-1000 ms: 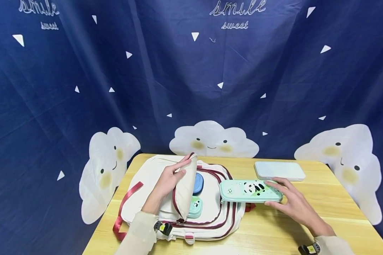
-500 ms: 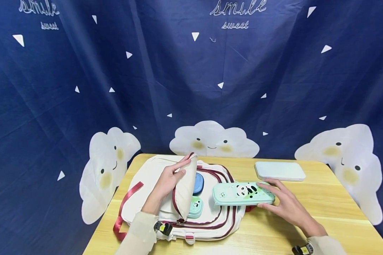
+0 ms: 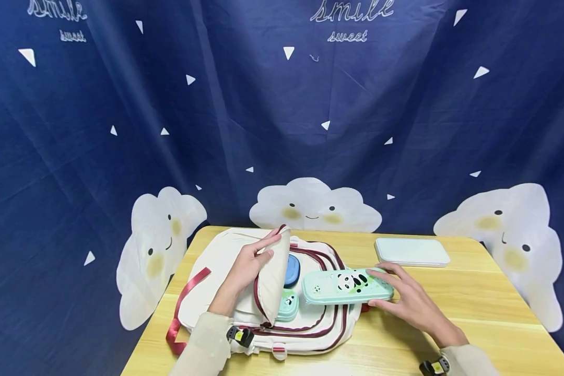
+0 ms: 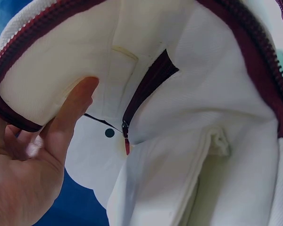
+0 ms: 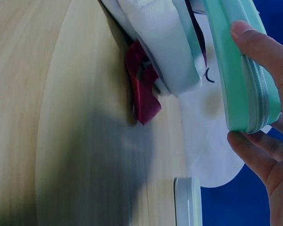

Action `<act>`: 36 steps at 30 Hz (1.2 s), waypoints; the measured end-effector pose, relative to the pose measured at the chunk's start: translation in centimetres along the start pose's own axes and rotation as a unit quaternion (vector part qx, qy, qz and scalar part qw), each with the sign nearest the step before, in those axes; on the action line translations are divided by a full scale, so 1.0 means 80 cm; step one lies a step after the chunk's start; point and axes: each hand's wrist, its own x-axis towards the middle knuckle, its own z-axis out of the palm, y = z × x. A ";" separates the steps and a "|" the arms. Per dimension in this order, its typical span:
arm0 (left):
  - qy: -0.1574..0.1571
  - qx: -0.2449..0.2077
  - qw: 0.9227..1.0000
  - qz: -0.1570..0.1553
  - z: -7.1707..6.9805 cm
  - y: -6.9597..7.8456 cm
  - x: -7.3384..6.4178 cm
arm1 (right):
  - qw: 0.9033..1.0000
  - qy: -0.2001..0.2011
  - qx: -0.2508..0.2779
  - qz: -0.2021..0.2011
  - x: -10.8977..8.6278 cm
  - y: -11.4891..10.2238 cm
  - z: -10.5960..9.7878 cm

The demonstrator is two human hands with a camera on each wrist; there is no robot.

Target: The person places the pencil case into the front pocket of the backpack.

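Note:
A white backpack (image 3: pixel 216 245) with dark red zips lies on the table. My left hand (image 3: pixel 245 267) pinches the raised edge of its unzipped flap (image 3: pixel 273 279); the left wrist view shows the thumb inside that edge and the inner lining (image 4: pixel 193 94). Below the flap, a round blue case (image 3: pixel 292 270) and a small mint panda case (image 3: pixel 288 305) are partly covered. My right hand (image 3: pixel 406 300) grips the right end of a long mint pencil case (image 3: pixel 329 290) with a panda picture, held over the backpack's right side. The right wrist view shows its zipped side (image 5: pixel 226 70) under my thumb.
A pale blue flat box (image 3: pixel 411 251) lies at the table's back right. A red ribbon strap (image 3: pixel 185 308) trails from the backpack's left side, and another red ribbon (image 5: pixel 141 89) shows near its right edge. A dark blue curtain (image 3: pixel 282 115) hangs behind the wooden table (image 3: pixel 489 303).
My right hand has carried the mint pencil case leftward, further over the backpack, and slightly lower in the view. My left hand keeps its hold on the flap.

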 end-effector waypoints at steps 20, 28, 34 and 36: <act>0.002 0.007 1.000 0.001 0.000 0.001 -0.001 | 1.000 -0.001 0.009 -0.025 0.011 -0.017 0.015; 0.005 0.016 1.000 0.006 -0.001 0.001 -0.003 | 0.999 0.002 0.015 -0.033 0.016 -0.023 0.021; 0.005 0.015 1.000 0.007 -0.001 0.001 -0.003 | 0.999 -0.002 0.017 -0.030 0.017 -0.026 0.024; 0.006 0.016 1.000 0.006 -0.001 0.001 -0.003 | 0.999 -0.002 0.015 -0.031 0.017 -0.027 0.025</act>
